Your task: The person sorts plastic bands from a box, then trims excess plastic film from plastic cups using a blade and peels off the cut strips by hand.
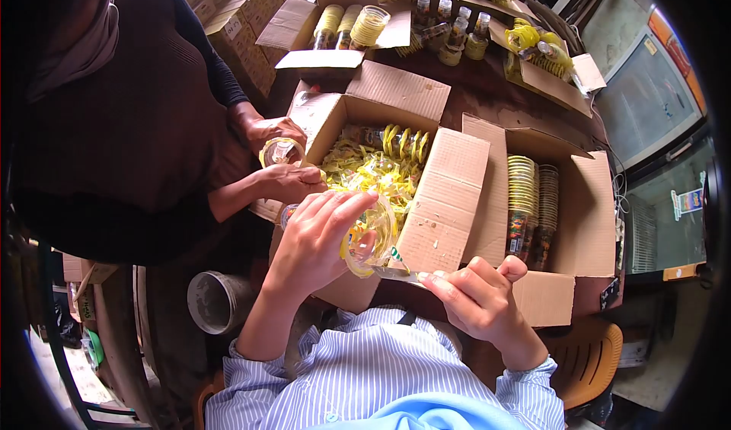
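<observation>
My left hand [304,240] is wrapped round a clear plastic cup [385,215] with yellow printing, tilted so its round opening shows. In my right hand [481,297], thumb and fingertips pinch a thin metal blade [397,275] that reaches to the cup's lower edge. Its handle, if any, is hidden by my fingers. Just beyond the cup, an open cardboard box [435,113] holds a heap of yellow and clear plastic strips [373,173] and some cups with yellow rims [406,142].
Across from me, a person's hands [285,177] hold another cup [280,153]. To the right, a cardboard box [586,217] contains stacked cups [521,202]. More boxes of cups [329,27] and several standing cups [457,38] are farther back. A bucket [215,302] stands lower left.
</observation>
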Available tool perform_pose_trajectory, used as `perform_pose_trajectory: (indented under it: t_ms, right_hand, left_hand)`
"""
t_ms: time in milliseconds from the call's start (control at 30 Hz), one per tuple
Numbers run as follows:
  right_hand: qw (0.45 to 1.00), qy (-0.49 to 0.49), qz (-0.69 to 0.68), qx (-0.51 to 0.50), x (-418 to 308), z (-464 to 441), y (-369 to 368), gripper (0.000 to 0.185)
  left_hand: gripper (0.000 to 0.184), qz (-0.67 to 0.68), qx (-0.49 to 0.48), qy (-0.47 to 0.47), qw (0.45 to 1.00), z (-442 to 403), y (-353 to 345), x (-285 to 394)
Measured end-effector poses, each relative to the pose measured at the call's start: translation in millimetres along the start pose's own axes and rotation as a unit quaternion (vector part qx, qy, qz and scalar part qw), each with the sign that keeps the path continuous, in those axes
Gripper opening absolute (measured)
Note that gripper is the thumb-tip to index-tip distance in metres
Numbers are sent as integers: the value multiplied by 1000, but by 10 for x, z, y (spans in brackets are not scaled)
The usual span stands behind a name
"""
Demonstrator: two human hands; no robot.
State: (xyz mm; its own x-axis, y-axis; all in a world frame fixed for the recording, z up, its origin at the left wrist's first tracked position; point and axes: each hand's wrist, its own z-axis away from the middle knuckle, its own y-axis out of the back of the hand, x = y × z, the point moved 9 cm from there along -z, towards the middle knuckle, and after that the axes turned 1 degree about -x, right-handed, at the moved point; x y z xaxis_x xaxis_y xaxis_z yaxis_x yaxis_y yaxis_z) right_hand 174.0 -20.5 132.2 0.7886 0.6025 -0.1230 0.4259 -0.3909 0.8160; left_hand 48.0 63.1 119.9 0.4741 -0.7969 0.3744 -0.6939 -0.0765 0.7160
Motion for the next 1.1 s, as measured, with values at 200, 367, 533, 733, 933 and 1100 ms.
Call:
perform_pose_trajectory:
  t_ms: [200,367,533,733,933,1100]
  right_hand:
    - [1000,20,17,-11,-31,-18,-24,26]
    - [1000,-9,5,3,-22,-12,17,23]
    - [1000,-6,12,7,-32,1,13,24]
    - [1000,-9,2,-5,-30,5,21,26]
    - [1000,-5,6,-8,-53,12,11,26]
    - [1000,-2,21,-10,-76,-12,-29,24]
  left_hand:
    - [48,26,-14,-15,999,-17,-39,46]
    - [56,-12,-7,-12,1000,-12,-13,34]
    - [49,3,-11,-15,1000,-18,-3,43]
    - [52,-5,-5,-16,1000,-40,16,53]
    - [51,-13,-10,-14,1000,-36,4,48]
    - [53,-32,-28,-21,999,-52,-1,52]
